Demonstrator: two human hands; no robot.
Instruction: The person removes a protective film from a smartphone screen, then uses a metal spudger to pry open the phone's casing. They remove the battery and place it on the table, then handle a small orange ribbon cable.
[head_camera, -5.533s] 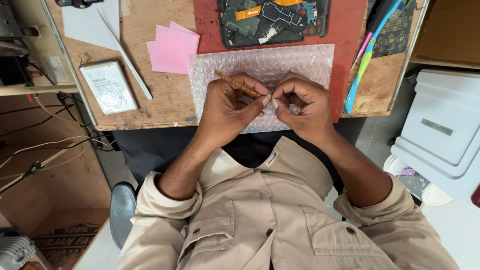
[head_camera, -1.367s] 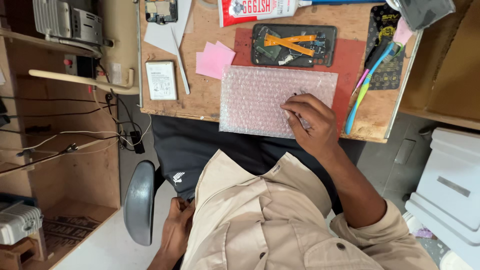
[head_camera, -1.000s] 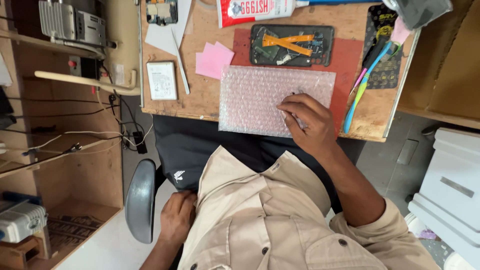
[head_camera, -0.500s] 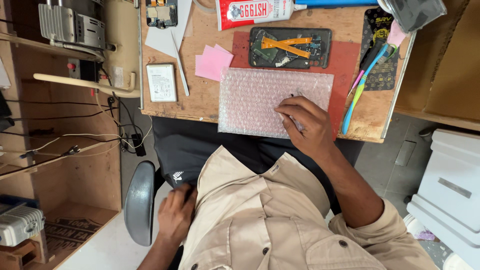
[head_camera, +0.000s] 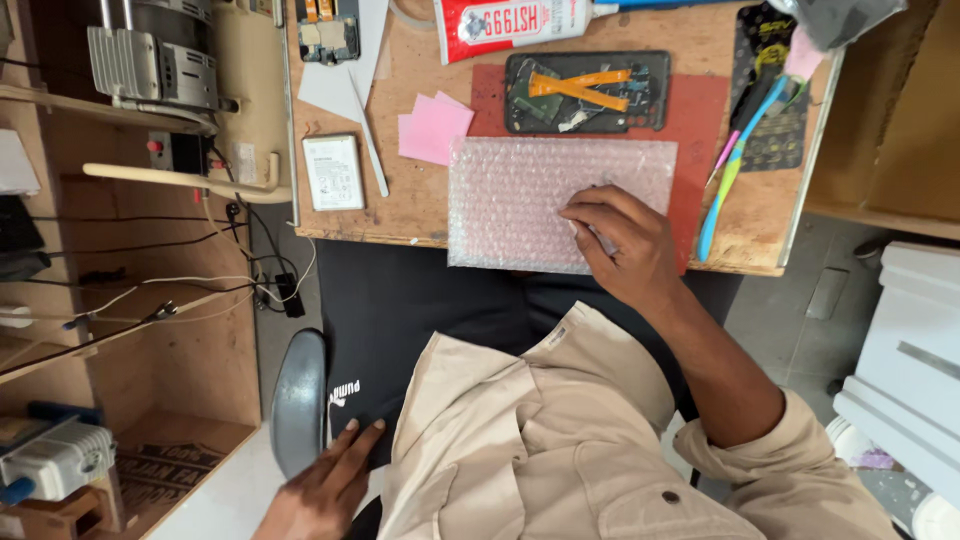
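Right hand (head_camera: 622, 245) pinches small tool on bubble wrap (head_camera: 540, 195).

A beige button-up shirt with a collar, a flapped chest pocket closed by a dark button at five o'clock, and sleeves rolled up the forearms; black trousers bear a small white printed mark

The bubble wrap (head_camera: 520, 200) is seen as clear, pimpled plastic, faintly pink; the desk (head_camera: 420, 215) is bare, matt wood, scuffed; the mat (head_camera: 690, 110) is a dull red; the notes (head_camera: 432, 128) are matt pink paper; the shirt (head_camera: 540, 450) is beige woven cloth; the tube (head_camera: 515, 22) is glossy.
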